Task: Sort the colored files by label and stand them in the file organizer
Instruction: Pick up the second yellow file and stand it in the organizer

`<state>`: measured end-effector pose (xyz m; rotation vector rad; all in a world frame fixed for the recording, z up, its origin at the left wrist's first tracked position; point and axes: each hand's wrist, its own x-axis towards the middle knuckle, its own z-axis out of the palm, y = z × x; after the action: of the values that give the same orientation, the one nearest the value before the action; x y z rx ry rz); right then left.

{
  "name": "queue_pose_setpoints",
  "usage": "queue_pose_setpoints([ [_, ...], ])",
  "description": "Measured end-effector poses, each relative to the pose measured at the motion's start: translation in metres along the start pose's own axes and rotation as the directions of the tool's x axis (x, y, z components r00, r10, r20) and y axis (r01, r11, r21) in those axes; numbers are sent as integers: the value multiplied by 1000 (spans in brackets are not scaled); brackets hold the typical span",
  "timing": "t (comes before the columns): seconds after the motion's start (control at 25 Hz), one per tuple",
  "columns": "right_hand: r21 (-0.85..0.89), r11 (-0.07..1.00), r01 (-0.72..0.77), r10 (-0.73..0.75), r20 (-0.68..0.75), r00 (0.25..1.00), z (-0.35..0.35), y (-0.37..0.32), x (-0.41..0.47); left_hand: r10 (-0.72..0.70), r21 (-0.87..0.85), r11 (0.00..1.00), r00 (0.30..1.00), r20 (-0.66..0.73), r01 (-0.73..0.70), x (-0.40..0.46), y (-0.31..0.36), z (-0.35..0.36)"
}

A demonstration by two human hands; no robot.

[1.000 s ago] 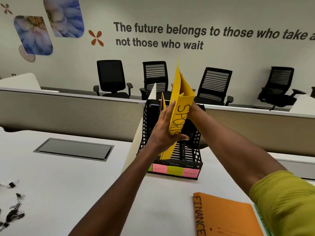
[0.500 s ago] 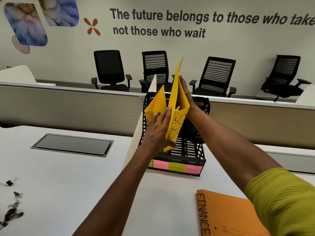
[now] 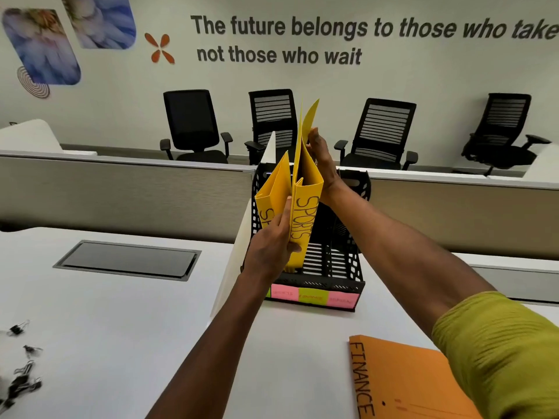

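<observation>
A black mesh file organizer stands on the white desk, with pink and green sticky labels along its front edge. Two yellow files marked SPORTS stand in its left slot. My left hand grips the spine of the nearer yellow file low down. My right hand pinches the same file's upper back edge. The other yellow file leans left beside it. An orange file marked FINANCE lies flat at the lower right, partly under my sleeve.
A white divider panel leans against the organizer's left side. Black binder clips lie at the desk's left edge. A grey cable hatch is set into the desk. Office chairs stand behind the partition.
The held yellow file has sunk lower into the left slot and stands more upright. The second yellow file has come into view, leaning left. My right hand slid up the file's back edge.
</observation>
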<state>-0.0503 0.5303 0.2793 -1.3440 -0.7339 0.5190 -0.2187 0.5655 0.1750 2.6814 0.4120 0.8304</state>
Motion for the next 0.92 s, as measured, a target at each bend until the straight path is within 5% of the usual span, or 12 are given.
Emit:
queue_pose_setpoints([
  [0.12, 52, 998, -19, 19, 4, 1000, 0, 2, -4, -25, 33, 999, 999, -34, 26, -6, 2, 4],
  [0.36, -60, 958, -280, 284, 56, 957, 1, 49, -43, -155, 69, 985, 987, -49, 158, -5, 1, 11],
  [0.64, -15, 974, -228, 228, 63, 972, 5, 127, -101, -174, 27, 983, 971, -165, 181, -19, -10, 19],
  [0.92, -570, 821, -44, 31, -33, 999, -6, 177, -124, -219, 9, 973, 938, -269, 230, -24, -17, 35],
])
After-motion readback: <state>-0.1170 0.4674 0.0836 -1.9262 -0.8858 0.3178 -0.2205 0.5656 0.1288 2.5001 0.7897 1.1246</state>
